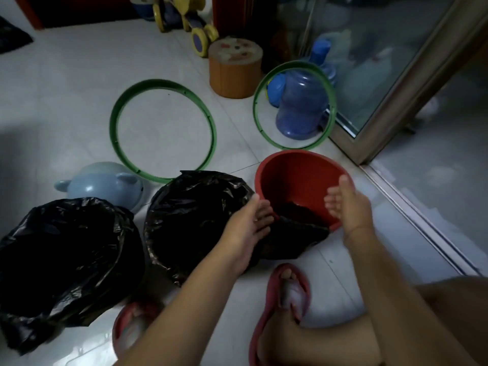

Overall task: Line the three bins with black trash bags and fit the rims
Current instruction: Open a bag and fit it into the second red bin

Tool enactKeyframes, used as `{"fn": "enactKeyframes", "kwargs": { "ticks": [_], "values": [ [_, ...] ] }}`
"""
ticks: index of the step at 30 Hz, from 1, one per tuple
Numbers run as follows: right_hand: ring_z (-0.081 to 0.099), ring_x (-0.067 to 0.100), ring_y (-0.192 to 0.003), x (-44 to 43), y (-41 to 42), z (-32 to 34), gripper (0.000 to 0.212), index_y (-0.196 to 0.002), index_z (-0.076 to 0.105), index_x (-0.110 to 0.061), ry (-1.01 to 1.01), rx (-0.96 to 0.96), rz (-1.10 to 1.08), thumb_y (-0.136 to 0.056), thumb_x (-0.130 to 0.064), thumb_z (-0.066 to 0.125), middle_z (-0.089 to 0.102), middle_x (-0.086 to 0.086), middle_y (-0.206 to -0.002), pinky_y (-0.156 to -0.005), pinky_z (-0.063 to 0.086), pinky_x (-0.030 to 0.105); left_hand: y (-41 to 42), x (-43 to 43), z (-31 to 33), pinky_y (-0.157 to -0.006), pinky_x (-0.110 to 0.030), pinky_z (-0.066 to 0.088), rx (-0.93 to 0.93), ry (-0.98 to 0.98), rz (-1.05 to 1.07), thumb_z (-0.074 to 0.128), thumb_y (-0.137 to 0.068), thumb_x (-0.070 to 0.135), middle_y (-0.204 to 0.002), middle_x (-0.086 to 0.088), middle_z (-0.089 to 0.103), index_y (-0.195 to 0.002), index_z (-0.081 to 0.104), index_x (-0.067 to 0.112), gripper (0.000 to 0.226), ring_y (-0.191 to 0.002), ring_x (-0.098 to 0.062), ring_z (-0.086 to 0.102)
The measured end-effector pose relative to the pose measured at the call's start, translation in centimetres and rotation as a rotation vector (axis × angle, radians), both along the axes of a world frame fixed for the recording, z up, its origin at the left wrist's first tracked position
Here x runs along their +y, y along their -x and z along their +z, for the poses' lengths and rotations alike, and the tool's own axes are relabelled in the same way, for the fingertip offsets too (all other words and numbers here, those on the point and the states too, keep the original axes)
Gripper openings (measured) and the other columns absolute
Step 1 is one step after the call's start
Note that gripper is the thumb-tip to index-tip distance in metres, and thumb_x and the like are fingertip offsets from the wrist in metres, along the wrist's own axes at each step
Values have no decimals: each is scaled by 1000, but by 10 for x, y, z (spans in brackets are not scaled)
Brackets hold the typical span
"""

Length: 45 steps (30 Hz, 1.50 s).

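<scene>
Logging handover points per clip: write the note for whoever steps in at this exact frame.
Left hand: open, on the black bag at the red bin's near edge.
Right hand: open, at that bin's right rim, gripping nothing.
Done: left bin and middle bin have bags draped over their tops.
Left: the red bin's bag is only partly in and needs spreading. One green rim lies flat on the floor; another leans against the blue water jug. None fitted; a third is not visible.
</scene>
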State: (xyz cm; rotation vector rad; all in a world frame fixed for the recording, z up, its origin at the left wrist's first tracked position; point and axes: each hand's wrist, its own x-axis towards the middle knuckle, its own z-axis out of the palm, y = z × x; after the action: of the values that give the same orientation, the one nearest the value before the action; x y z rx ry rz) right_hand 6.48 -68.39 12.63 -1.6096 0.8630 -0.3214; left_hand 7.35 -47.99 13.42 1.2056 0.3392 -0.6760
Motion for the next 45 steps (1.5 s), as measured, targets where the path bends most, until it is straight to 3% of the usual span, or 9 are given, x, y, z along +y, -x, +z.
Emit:
{"fn": "enactKeyframes", "kwargs": {
  "ticks": [4,8,10,18,25,30,34,39,45],
  "values": [
    [48,21,-62,10,46,-48,43,-60,61,-5,18,92,-168,-87,-40,62,53,5,-57,-55,39,31,28,-26,-15,-84,-29,46,32,-82,-27,42,-98,39,-119,0,58,-125,55,12,40,-104,-15,57],
    [58,25,-86,12,58,-67,44,-80,67,-5,-180,243,-5,-82,-49,64,68,17,-95,-80,45,33,37,-43,-16,-71,-10,46,-20,-153,-49,39,-100,39,-100,13,60,-108,60,24,27,-89,4,65],
    [56,22,-88,9,59,-68,39,-79,62,-16,-175,270,62,-80,-54,63,64,8,-94,-81,42,30,38,-50,-16,-77,-14,44,-8,-212,-92,38,-100,42,-107,9,58,-121,53,22,33,-99,-7,61],
    [65,19,-87,7,80,-32,34,-84,67,-20,-236,167,121,-77,-53,67,70,1,-89,-80,52,31,41,-51,-20,-57,-21,49,105,-244,-148,39,-93,60,-91,3,69,-92,65,23,45,-75,-7,62],
    [66,-8,-66,25,124,16,11,-92,70,-21,-271,92,522,-82,-26,70,72,-12,-82,-57,48,5,13,-45,1,-81,-45,49,314,181,-179,35,-85,71,-114,-22,66,-118,61,1,82,-104,-35,62],
    [66,12,-99,22,135,22,37,-107,66,-24,-151,247,706,-74,-39,74,72,-2,-105,-91,52,27,-3,-46,29,-104,-49,40,226,145,-230,61,-85,46,-128,-22,59,-126,58,4,59,-120,-35,55],
    [69,3,-89,20,128,29,42,-103,67,-26,-183,126,691,-65,-43,74,72,-5,-103,-77,52,13,-4,-45,40,-86,-44,53,5,99,-216,70,-82,18,-101,-17,71,-106,68,9,26,-91,-30,69],
    [71,15,-89,12,97,60,71,-115,61,-17,-428,-211,376,-54,-53,73,74,0,-102,-69,55,22,6,-38,62,-79,-33,57,-267,116,-214,70,-81,8,-95,-13,74,-93,73,12,14,-82,-23,70],
    [71,16,-80,10,65,107,30,-91,71,-11,-185,-434,276,-74,-37,71,75,3,-85,-70,55,25,24,-31,101,-80,-29,56,-400,154,-318,70,-74,31,-104,-13,73,-102,73,11,35,-92,-24,69]
  ]
}}
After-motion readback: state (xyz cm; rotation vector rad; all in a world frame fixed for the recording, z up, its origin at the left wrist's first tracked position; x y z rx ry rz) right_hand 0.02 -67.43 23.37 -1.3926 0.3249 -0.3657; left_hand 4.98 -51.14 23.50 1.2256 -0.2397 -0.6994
